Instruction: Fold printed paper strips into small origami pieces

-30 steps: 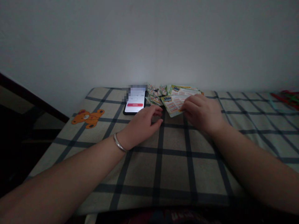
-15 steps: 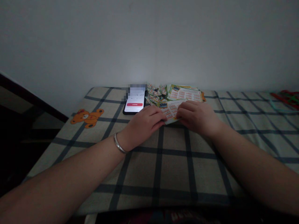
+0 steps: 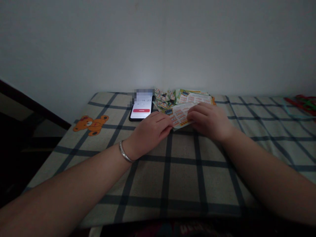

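A printed sheet of paper [image 3: 179, 114] with orange and white blocks is held between my two hands, just above the checked cloth. My left hand [image 3: 153, 131], with a silver bangle at the wrist, closes on the sheet's left edge. On the right edge, the fingers of my right hand [image 3: 209, 121] are curled and grip the paper; their tips are partly hidden. Behind the sheet lie small folded paper pieces [image 3: 163, 96] and more printed sheets [image 3: 195, 97] of the same look.
A lit smartphone [image 3: 141, 111] lies left of the papers. An orange bear picture [image 3: 91, 125] marks the checked tablecloth [image 3: 184, 184] at left. Red and green stringy items [image 3: 304, 104] sit at far right. A pale wall [image 3: 158, 46] stands behind the table.
My right hand has shifted slightly up with its edge of the sheet, and more of the sheet's printed face shows. My left hand has barely moved.
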A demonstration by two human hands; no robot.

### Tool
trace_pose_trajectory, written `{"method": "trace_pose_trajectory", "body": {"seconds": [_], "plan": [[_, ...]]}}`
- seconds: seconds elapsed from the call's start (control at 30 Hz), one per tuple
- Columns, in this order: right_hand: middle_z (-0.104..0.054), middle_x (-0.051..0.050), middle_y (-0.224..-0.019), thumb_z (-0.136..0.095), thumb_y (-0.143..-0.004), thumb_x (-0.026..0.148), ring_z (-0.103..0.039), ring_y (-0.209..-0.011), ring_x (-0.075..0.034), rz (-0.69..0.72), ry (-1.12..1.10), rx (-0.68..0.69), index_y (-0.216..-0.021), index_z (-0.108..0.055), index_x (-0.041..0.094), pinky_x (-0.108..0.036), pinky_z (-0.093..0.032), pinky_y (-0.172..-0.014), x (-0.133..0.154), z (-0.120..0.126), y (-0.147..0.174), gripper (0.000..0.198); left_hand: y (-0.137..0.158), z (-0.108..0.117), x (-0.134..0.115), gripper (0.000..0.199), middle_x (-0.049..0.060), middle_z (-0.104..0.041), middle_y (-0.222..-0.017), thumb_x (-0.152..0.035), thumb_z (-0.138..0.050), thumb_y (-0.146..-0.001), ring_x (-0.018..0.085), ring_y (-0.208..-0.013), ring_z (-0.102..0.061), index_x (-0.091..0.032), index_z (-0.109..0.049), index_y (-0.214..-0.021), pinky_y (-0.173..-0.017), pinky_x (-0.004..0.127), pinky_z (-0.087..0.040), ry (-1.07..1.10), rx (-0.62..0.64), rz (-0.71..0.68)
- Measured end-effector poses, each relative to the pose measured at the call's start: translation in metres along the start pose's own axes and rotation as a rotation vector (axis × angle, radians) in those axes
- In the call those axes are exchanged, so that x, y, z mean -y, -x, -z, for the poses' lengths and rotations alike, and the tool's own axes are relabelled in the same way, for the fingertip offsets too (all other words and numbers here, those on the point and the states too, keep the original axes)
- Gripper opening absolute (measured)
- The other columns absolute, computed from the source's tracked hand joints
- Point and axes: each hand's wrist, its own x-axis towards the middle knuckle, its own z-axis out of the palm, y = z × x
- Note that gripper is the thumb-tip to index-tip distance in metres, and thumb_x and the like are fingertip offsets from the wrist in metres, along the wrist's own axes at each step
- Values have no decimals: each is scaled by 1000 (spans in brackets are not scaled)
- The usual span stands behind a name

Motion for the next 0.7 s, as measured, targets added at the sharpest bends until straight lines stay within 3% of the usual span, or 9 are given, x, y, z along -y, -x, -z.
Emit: {"method": "trace_pose_trajectory", "body": {"seconds": [0.33,0.53,0.7], "plan": [[-71,-6,-89,-55,-88,19,-56,-77,-20,-32,122,-52,-85,-66,19,-31,-40,-68,-22,3,7,11,-1,2,-4,10,8,-68,-93,-9,-52,-87,20,-91,-63,-12,-61,-89,-83,35,-54,-72,-40,-72],[-72,-5,-87,-56,-89,22,-55,-76,-20,-110,188,-77,-83,-67,19,-31,-39,-67,-31,0,13,13,1,3,-5,10,8,-69,-100,-7,-52,-81,20,-97,-63,-14,-59,-85,-87,35,-54,-48,43,-118],[-69,-5,-83,-56,-87,22,-55,-77,-21,-332,290,-58,-83,-67,20,-32,-35,-62,-36,-5,19,12,3,5,-7,24,8,-70,-107,-8,-52,-76,21,-100,-65,-14,-62,-97,-88,35,-55,-54,43,-179]]}}
